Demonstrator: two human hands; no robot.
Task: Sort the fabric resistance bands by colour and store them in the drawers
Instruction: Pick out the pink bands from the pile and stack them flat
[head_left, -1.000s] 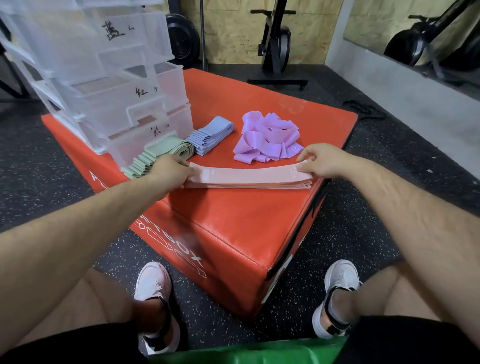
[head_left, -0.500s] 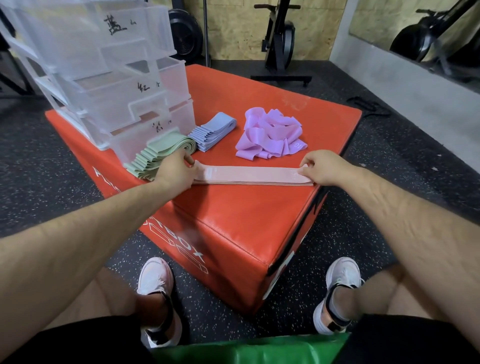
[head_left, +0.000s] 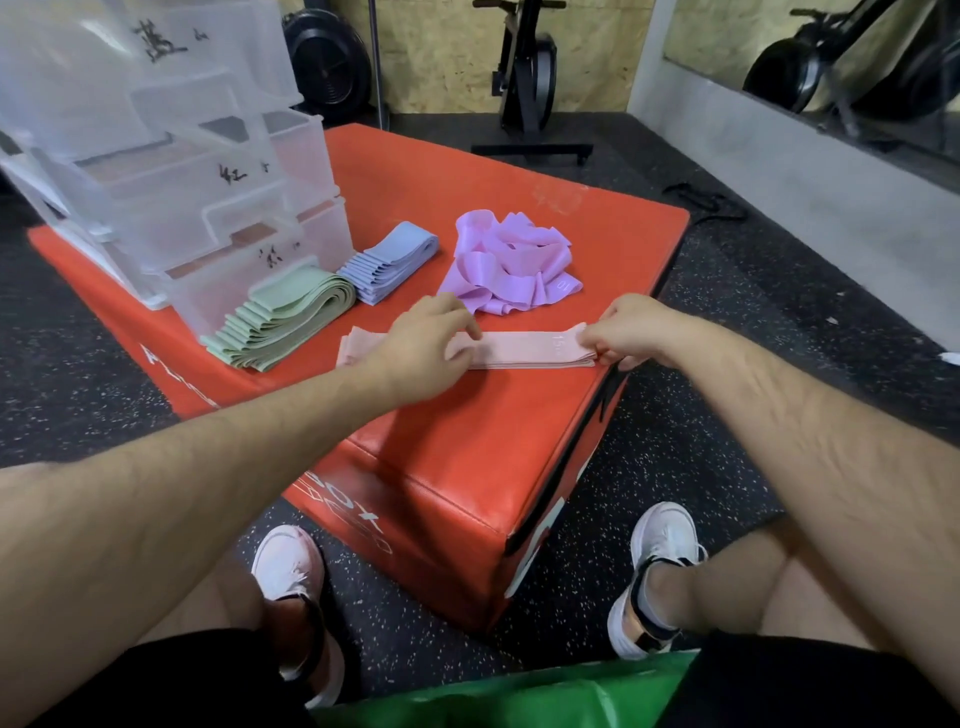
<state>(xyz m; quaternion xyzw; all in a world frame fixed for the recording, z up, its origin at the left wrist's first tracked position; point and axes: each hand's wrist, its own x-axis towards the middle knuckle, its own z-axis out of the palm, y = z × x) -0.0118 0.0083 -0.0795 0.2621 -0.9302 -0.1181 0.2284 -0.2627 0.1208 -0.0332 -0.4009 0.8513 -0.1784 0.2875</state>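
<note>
Evidently squaring up one colour before storing it; holds the pink bands (head_left: 524, 351) as a flat stack on the orange box (head_left: 467, 431), lying along its near right side with one end reaching the right edge; presses the left hand (head_left: 421, 348) palm-down on the middle of the stack, fingers (head_left: 465, 325) loosely bent over the fabric rather than closed round it, likely to stop the layers sliding; pinches the end at the edge with the right hand (head_left: 631, 330), fingertips closed on the top layers, probably to line the ends up or draw the stack straight; keeps the green bands (head_left: 283, 322) in a fanned, overlapping row by the left edge, against the lowest front of the clear drawers (head_left: 171, 171), and the blue bands (head_left: 389, 262) just beside them toward the middle, each colour apart, seemingly so each lifts as one bundle; leaves the purple bands (head_left: 511, 265) in a loose, tangled heap just behind the pink stack, apparently not yet flattened; has the drawers on the far left corner pulled out in steps, presumably for dropping bands in from above; shows handwritten marks on the fronts, not legible, and no band plainly visible inside; looks mostly sorted, not yet stored.
</note>
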